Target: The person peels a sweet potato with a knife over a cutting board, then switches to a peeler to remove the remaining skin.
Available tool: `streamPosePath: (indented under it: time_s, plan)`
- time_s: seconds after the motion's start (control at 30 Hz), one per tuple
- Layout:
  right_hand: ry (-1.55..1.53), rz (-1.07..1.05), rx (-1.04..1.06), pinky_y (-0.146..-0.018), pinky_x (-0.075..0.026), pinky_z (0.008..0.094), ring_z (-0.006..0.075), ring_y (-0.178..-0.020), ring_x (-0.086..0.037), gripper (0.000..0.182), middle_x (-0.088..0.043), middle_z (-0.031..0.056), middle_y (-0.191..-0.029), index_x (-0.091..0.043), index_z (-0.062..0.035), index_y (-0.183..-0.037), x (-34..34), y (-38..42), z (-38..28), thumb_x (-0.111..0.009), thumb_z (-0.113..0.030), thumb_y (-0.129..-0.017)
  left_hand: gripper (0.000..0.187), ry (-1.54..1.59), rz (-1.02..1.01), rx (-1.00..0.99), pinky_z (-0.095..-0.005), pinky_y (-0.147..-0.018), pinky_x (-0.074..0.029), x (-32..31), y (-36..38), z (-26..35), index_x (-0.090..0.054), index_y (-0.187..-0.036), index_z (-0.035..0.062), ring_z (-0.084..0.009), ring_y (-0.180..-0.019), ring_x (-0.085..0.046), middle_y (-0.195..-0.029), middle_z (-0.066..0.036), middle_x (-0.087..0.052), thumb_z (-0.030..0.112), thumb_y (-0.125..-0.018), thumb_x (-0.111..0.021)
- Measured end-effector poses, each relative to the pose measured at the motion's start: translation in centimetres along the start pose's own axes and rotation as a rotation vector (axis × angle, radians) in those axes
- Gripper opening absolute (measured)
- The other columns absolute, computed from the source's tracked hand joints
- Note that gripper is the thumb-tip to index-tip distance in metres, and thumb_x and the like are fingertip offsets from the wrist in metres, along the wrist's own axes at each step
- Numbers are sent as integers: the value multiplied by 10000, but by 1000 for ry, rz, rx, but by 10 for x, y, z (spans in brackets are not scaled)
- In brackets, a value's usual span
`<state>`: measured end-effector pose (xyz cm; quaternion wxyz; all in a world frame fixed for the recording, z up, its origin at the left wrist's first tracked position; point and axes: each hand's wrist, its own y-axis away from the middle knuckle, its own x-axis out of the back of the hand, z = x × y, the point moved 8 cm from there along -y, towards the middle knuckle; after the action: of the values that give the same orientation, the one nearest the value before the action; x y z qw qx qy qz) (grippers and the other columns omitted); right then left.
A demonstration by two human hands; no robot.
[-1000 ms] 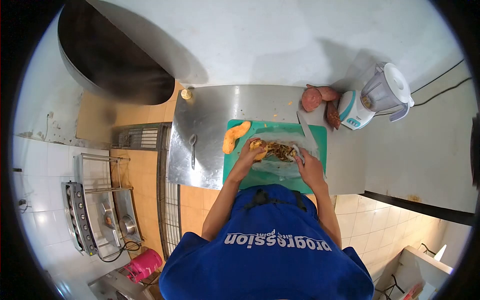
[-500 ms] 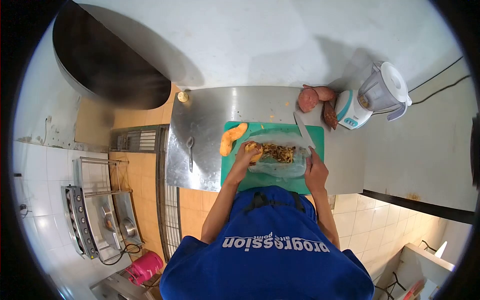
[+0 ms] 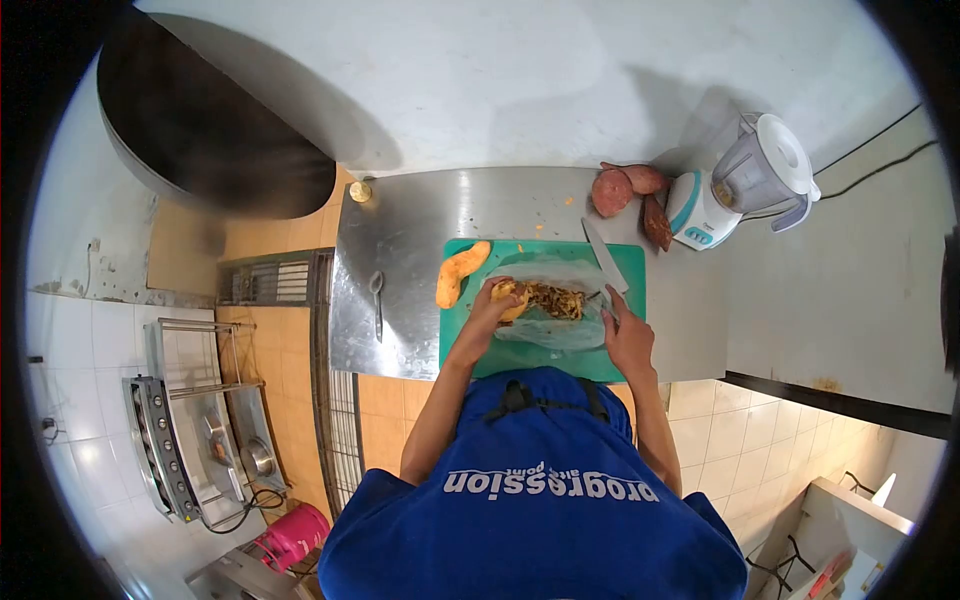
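Observation:
My left hand [image 3: 492, 312] is closed around a peeled orange sweet potato [image 3: 512, 300], at the left end of a pile of peelings [image 3: 555, 302]. The peelings lie on a clear plastic bag [image 3: 570, 335] spread over a green cutting board [image 3: 460, 345]. At the board's right side, my right hand [image 3: 628, 340] is closed, with its fingers by the bag's edge; what it grips is too small to make out. A knife [image 3: 603, 255] lies just beyond that hand, its blade pointing away and its handle not visible. Another peeled sweet potato [image 3: 460, 273] rests at the board's upper left.
Several unpeeled sweet potatoes [image 3: 612, 192] sit near the wall beside a white and teal blender [image 3: 705, 215]. On the steel table [image 3: 400, 225] are a spoon [image 3: 378, 305] and a small pale yellow item [image 3: 360, 191]. A gas stove [image 3: 160, 445] stands at the far left.
My right hand has shifted slightly left and away from me, toward the peelings. My left hand still holds the sweet potato. The view has moved a little; the knife stays put on the board.

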<state>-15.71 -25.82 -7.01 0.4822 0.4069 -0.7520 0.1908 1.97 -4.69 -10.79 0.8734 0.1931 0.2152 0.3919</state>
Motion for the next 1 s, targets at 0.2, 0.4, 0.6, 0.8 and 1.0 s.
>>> streamPosePath:
  time_s: [0.2, 0.4, 0.6, 0.8, 1.0]
  plan:
    - [-911, -161, -31, -629, -500, 292, 147, -709, -634, 485, -710, 93, -931, -479, -125, -1531, 14, -1, -34, -512, -301, -1081, 545, 103, -89, 2, -357, -884, -493, -16, -1, 10, -510, -1389, 127, -181, -1161, -596, -1289, -41, -613, 348, -922, -681]
    - [-1153, -413, 67, -798, -464, 262, 108, -884, -537, 544, -621, 32, -1065, -421, -114, -1572, -2, 0, -66, -503, -368, -1099, 547, 344, -212, -27, -386, -907, -516, -37, 18, 39, -489, -1416, 120, -237, -1203, -617, -1398, -99, -591, 378, -952, -624]
    - [-1082, -499, 225, -971, -413, 283, 125, -1031, -485, 566, -555, 29, -1135, -375, -99, -1590, 11, 4, -99, -500, -357, -1102, 547, 309, -150, -160, -377, -896, -515, -36, 25, 62, -469, -1435, 106, -238, -1206, -621, -1426, -112, -585, 349, -960, -592]
    - [-1203, -512, 231, -977, -412, 289, 138, -1033, -486, 573, -533, 27, -1115, -321, -85, -1584, 12, 4, -105, -530, -292, -1092, 549, 322, -132, -150, -366, -872, -514, -29, 22, 53, -471, -1431, 100, -232, -1201, -623, -1418, -111, -592, 348, -958, -597]
    - [-1181, -571, 245, -977, -441, 299, 140, -1040, -512, 519, -530, 33, -1157, -367, -63, -1533, -1, 5, -99, -537, -274, -1090, 546, 296, -123, -145, -369, -872, -511, -23, 21, 47, -474, -1425, 100, -229, -1189, -625, -1403, -108, -604, 357, -961, -600]
